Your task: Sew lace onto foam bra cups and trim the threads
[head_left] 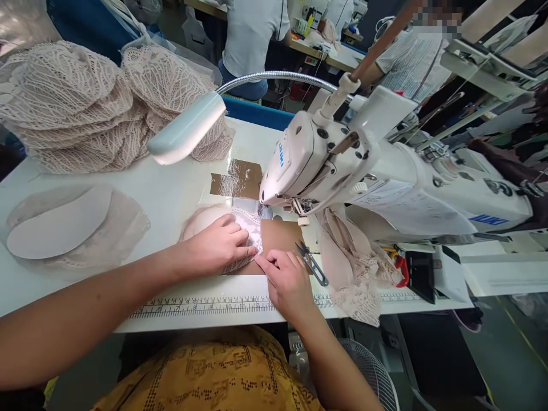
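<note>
A beige lace-trimmed fabric piece point(252, 225) lies under the sewing machine head point(295, 165), its edge close to the needle area. My left hand point(218, 242) presses down on this piece, fingers bent, with the thumb at its near corner. At that same corner my right hand point(289, 282) pinches the lace edge between thumb and forefinger. The two thumbs nearly meet there. Just right of my right hand, thread snips point(312, 264) rest on brown tape point(282, 240). The exact grip under my left fingers is hidden.
Stacked lace pieces point(72, 108) fill the back left. A white oval template point(60, 222) lies on sheer fabric. A lamp point(188, 128) overhangs the table. Beige fabric point(351, 257) hangs over the front edge, beside a black box point(422, 274). A printed ruler point(205, 305) runs along the front.
</note>
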{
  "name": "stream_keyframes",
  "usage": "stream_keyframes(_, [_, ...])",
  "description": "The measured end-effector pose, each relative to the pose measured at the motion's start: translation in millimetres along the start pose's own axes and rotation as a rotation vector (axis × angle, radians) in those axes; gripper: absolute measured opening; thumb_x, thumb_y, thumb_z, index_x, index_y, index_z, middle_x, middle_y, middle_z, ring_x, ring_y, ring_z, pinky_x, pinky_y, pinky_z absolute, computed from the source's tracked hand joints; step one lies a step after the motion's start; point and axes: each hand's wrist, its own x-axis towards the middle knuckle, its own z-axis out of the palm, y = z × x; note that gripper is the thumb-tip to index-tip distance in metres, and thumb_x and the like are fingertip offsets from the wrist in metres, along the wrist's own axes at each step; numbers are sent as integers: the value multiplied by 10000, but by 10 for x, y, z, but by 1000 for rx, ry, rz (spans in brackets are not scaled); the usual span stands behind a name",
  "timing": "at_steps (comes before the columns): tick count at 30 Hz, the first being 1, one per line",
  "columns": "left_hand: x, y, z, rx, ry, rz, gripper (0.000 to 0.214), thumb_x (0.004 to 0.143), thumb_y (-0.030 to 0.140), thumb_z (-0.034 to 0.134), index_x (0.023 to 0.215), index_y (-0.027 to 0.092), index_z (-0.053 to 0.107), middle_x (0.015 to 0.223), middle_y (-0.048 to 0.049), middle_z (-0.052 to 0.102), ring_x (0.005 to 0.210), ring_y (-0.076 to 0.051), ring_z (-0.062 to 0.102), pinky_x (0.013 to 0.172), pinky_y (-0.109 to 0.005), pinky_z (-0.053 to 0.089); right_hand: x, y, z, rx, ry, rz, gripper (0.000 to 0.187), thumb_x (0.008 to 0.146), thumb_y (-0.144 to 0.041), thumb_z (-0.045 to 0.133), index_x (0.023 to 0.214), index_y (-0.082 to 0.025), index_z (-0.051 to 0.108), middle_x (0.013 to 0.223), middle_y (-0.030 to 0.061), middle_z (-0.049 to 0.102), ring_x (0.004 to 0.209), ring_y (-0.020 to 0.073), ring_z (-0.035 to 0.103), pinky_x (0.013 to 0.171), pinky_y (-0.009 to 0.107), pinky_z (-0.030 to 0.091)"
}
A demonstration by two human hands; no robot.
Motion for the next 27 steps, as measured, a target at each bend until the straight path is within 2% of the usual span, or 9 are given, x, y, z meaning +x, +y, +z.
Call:
stream_keyframes(5, [3, 13, -18, 35, -5, -11, 282, 969, 221, 407, 1128, 196, 639, 798, -54, 575, 712, -197, 461, 879, -450, 323, 0, -2, 0, -8, 7, -1, 380, 835, -23, 450, 1096, -193, 668, 834, 51, 585, 739, 187, 418, 645, 304, 273])
stream_keyframes(12, [-5, 29, -14, 60, 13, -25, 275, 952, 200, 453, 1159, 192, 633, 805, -49, 582, 710, -193, 474, 911, -460, 319, 5, -2, -4, -6, 12, -3, 359, 851, -36, 448, 1092, -188, 665, 830, 50, 582, 736, 184, 419, 642, 304, 272])
stream_keyframes(22, [8, 44, -45, 47, -5, -26, 253, 953, 186, 446, 1095, 175, 654, 794, -51, 575, 706, -194, 475, 912, -470, 324, 11, -6, -17, 9, -4, 13, 347, 879, -56, 434, 1091, -194, 671, 834, 52, 593, 736, 184, 430, 647, 307, 294])
stream_keyframes(27, [2, 35, -22, 49, -2, -24, 262, 955, 179, 440, 1117, 184, 645, 806, -55, 581, 715, -194, 476, 899, -458, 325, -2, 16, -8, 50, 33, 14, 380, 877, -37, 411, 1147, -149, 653, 860, 70, 610, 757, 190, 465, 663, 312, 329])
